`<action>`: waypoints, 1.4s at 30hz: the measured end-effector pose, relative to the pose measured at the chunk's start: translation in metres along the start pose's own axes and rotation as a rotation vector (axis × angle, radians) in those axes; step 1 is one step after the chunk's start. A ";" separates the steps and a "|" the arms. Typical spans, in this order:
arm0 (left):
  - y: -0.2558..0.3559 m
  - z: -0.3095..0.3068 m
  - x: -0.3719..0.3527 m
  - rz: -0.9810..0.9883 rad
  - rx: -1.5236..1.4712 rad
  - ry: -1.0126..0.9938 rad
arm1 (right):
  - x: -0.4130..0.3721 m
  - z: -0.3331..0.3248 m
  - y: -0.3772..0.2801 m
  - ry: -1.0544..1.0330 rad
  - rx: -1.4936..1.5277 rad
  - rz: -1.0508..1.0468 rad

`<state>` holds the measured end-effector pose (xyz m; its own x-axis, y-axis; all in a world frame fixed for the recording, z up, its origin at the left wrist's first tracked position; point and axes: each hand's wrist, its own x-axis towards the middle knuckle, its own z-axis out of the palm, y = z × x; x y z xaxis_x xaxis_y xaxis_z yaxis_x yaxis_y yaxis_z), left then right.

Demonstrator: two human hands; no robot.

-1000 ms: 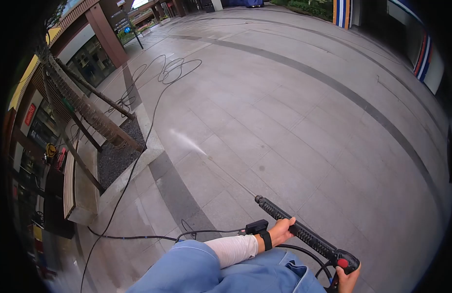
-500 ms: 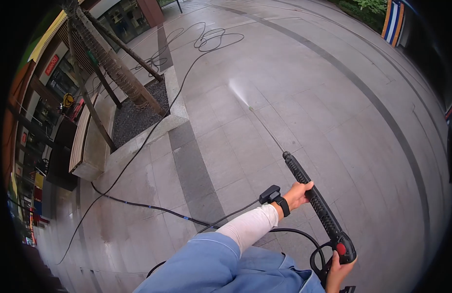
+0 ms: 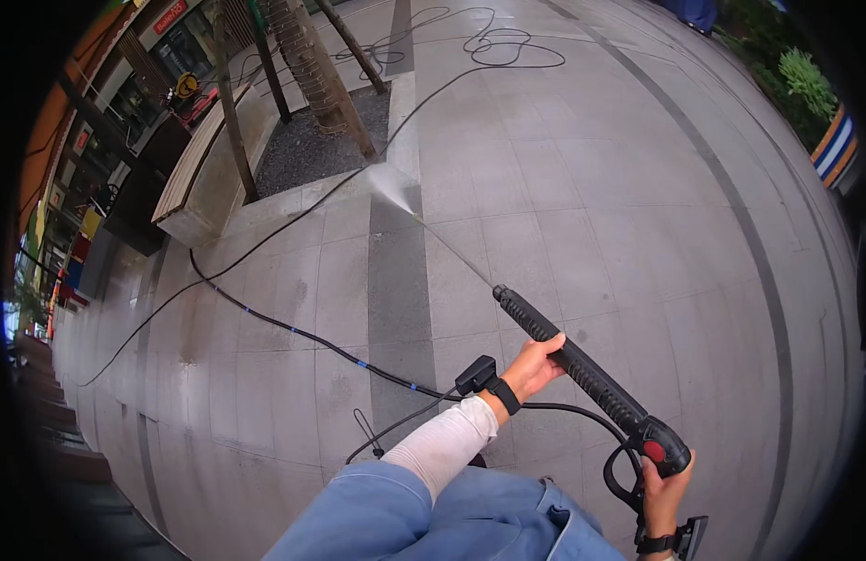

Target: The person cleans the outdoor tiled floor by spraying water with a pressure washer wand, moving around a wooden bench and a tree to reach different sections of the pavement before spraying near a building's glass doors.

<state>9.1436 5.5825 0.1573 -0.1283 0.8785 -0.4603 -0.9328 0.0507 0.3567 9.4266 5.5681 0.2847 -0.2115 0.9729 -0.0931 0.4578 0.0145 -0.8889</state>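
Left hand [image 3: 536,367] and right hand [image 3: 665,486] clasp pressure-washer lance [image 3: 596,381]; blue-banded hose [image 3: 363,363] stretches to their left, tree planter [image 3: 406,117] beyond.

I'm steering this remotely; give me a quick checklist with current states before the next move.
1. Left grip closed on the wand partway along its barrel: ok.
2. Right grip around the wand's rear end: ok; whether a finger presses a trigger is hidden, so cannot tell.
3. Spray fanning from the tip: ok.
4. Spray clear of the thin line: not ok; in this view its far end nearly meets the line by the planter corner.
5. Hose free of kinks: cannot tell; it loops near the right grip and is partly hidden.
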 end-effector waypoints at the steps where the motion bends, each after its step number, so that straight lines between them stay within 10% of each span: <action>1: -0.005 -0.007 -0.006 0.033 -0.022 0.014 | 0.008 -0.004 -0.001 -0.060 0.000 0.036; 12: -0.180 0.005 -0.144 0.166 -0.447 0.465 | 0.061 -0.126 0.084 -0.660 -0.160 -0.104; 17: -0.251 0.056 -0.070 0.155 -0.131 0.213 | -0.012 -0.221 0.142 -0.193 -0.036 -0.119; 21: -0.266 0.115 -0.031 0.269 -0.126 0.196 | -0.027 -0.246 0.101 -0.202 -0.221 -0.278; 29: -0.368 0.013 -0.193 0.483 -0.544 0.309 | -0.057 -0.252 0.066 -0.915 -0.464 -0.125; 33: -0.447 0.012 -0.322 0.607 -0.918 0.594 | -0.087 -0.236 0.100 -1.126 -0.376 -0.766; 42: -0.382 0.026 -0.264 0.607 -0.505 0.366 | -0.151 -0.288 0.116 -0.593 -0.451 -0.746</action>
<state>9.5426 5.3433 0.1635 -0.6712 0.4729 -0.5708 -0.6946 -0.6701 0.2616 9.7606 5.4893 0.3246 -0.9046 0.4151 0.0964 0.2904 0.7661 -0.5734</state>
